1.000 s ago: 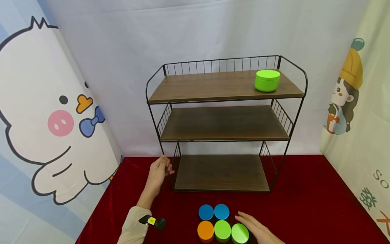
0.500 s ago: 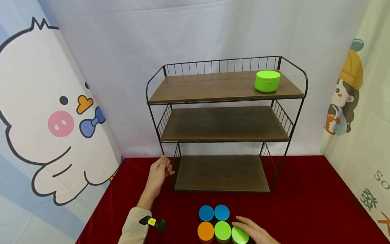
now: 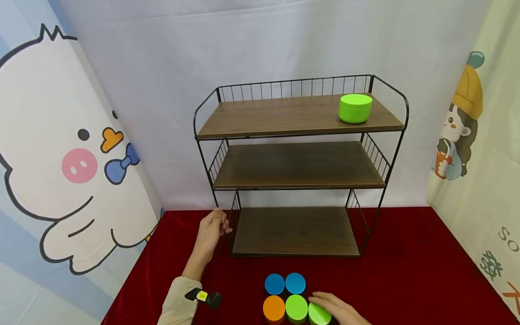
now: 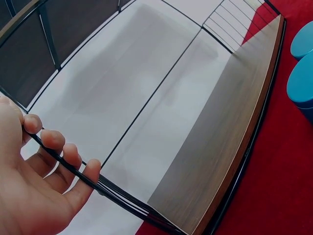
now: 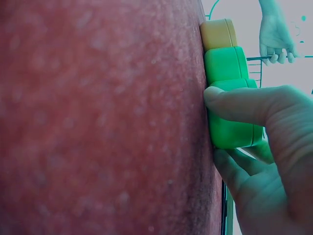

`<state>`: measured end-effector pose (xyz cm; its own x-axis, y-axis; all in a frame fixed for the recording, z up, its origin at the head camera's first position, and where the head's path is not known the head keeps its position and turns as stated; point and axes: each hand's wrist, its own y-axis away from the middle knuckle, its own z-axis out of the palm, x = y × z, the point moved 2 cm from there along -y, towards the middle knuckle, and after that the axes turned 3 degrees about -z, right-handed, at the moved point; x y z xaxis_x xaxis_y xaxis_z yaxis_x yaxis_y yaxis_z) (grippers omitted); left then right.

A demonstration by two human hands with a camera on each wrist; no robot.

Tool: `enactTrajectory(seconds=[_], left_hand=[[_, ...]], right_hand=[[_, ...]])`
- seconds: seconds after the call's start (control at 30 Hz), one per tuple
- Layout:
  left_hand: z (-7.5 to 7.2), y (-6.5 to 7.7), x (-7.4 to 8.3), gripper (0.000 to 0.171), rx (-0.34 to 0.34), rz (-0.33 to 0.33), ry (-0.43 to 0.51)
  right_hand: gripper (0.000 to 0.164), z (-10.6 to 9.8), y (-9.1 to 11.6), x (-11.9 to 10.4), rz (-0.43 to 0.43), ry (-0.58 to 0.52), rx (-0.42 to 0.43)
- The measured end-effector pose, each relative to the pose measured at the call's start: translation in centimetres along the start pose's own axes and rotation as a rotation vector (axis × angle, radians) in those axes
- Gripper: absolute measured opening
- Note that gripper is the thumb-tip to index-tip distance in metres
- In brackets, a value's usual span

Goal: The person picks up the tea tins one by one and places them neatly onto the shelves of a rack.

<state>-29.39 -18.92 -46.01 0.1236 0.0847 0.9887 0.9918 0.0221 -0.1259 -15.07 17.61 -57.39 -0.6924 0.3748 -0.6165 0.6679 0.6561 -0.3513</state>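
My left hand (image 3: 209, 230) grips the left side post of a black wire rack (image 3: 288, 185) with three brown wooden shelves. In the left wrist view its fingers curl round the thin black rod (image 4: 73, 169). Down at the front, my right hand (image 3: 339, 310) holds a small round lidded green container (image 3: 318, 315) that stands on the cloth. The right wrist view shows the thumb (image 5: 234, 105) on one side of it and the fingers on the other. Beside it stand a second green container (image 3: 296, 308) and an orange one (image 3: 274, 308).
Two blue round containers (image 3: 274, 284) stand behind the orange and green ones, in front of the rack. On the top shelf at the right is a larger bright green container (image 3: 355, 108). Dark red cloth (image 3: 414, 271) covers the table; printed curtains hang behind and at both sides.
My right hand has moved left and in over the rightmost green container, its fingers closing about it. The left hand stays on the rack's post.
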Motion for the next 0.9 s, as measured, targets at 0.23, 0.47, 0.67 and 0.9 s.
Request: enactTrajectory(seconds=[0.23, 0.47, 0.67, 0.9], left_hand=[[0.0, 0.1, 0.0, 0.051, 0.006, 0.0, 0.006], [0.0, 0.1, 0.1, 0.051, 0.01, 0.002, 0.008], [0.0, 0.1, 0.1, 0.055, 0.01, 0.006, 0.012], [0.1, 0.0, 0.2, 0.054, 0.004, 0.007, 0.008]], right_hand=[[0.056, -0.1, -0.1, 0.3, -0.003, -0.009, -0.018], [0.059, -0.3, -0.2, 0.3, 0.015, -0.073, -0.058], [0.064, -0.8, -0.3, 0.1, 0.002, -0.104, -0.054], [0.062, -1.8, -0.6, -0.4, 0.039, -0.067, -0.006]])
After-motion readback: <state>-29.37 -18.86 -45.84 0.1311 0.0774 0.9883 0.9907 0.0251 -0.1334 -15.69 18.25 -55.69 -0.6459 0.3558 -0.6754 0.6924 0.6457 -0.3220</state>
